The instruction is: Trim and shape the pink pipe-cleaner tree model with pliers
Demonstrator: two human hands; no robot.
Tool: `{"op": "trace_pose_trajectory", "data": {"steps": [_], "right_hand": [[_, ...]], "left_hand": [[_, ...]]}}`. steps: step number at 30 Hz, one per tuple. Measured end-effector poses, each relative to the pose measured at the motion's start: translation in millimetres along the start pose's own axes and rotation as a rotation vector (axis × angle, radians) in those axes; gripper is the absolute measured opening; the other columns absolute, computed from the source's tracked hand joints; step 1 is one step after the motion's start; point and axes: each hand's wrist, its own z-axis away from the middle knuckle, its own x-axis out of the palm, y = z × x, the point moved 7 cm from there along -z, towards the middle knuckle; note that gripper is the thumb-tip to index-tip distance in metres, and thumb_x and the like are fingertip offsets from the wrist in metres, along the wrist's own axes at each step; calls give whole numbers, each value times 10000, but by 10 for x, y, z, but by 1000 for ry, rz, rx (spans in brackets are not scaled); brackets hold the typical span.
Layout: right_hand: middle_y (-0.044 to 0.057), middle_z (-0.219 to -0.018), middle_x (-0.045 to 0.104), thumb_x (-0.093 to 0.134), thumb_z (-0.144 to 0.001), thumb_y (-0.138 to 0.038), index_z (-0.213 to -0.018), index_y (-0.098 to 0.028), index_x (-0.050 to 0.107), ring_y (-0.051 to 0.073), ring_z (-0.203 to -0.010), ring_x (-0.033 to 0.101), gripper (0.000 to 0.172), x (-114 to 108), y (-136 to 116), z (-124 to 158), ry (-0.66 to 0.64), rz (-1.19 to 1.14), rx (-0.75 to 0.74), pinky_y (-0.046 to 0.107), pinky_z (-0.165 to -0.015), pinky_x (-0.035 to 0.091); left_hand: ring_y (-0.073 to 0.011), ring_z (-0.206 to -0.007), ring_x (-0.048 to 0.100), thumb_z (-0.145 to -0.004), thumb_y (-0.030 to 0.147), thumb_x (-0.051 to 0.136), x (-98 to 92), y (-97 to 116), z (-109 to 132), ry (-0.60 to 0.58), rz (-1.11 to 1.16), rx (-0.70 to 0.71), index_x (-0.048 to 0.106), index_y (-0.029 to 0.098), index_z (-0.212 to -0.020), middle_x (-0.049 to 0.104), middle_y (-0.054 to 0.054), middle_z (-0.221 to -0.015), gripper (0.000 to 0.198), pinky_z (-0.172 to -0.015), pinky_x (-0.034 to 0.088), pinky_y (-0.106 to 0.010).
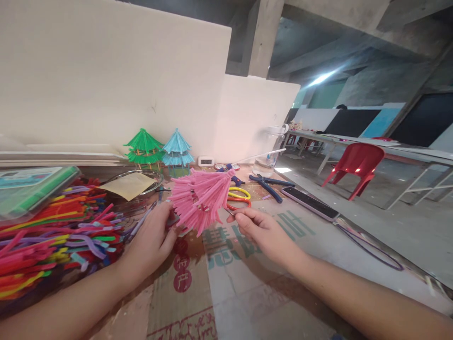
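Note:
A pink two-tiered pavilion made of pipe cleaners (201, 196) is tilted on its side above the table, its pointed top toward the right. My left hand (154, 233) is closed around its base at the left; the fingertips are partly hidden behind it. Close to the lower roof edge, my right hand (260, 231) pinches a thin, dark, metallic-looking piece, too small to name. Behind the pink pavilion lie scissors with yellow and orange handles (239, 203). A green pavilion (143, 146) and a light blue one (177, 146) stand upright against the white board.
Bundles of coloured pipe cleaners (71, 241) and a clear plastic case (35, 191) fill the left side. Blue-handled pliers (269, 184), a clear water bottle (267, 151), a small digital clock (205, 161) and a phone (311, 203) sit farther back. A red chair (357, 163) stands beyond the table.

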Motion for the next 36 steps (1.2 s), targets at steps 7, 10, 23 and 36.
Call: {"op": "trace_pose_trajectory", "data": {"steps": [7,10,23,36], "right_hand": [[-72,-532,320,543,-803,-658,-813,-155,640,94,-483,289,513,-1,0,11,-2,7,-2,244,-457,209],[-74,-529,320,546,-800,-657,-788,-165,618,91,-476,282,497,16,-17,18,-17,11,-2,244,-458,214],[-77,-532,331,542,-759,-724,-819,-162,622,92,-482,290,571,-2,12,5,1,-28,25,238,-458,226],[-69,-527,338,567,-752,-697,-778,-156,649,93,-478,286,548,-13,-24,6,10,-15,11,251,-465,221]], "left_hand": [[-278,-942,561,-831,235,435,10,-13,8,2,-4,12,488,200,-962,577,-95,-951,145,-837,458,-433],[-277,-953,560,-834,233,435,12,-16,9,-2,-3,14,485,197,-991,580,-102,-982,169,-848,458,-442],[-275,-925,568,-825,249,454,-8,-4,6,18,1,2,513,211,-923,591,-83,-915,120,-839,467,-431],[-265,-916,564,-823,227,453,0,-11,11,15,-16,12,503,212,-987,590,-79,-940,173,-815,463,-408]]}}
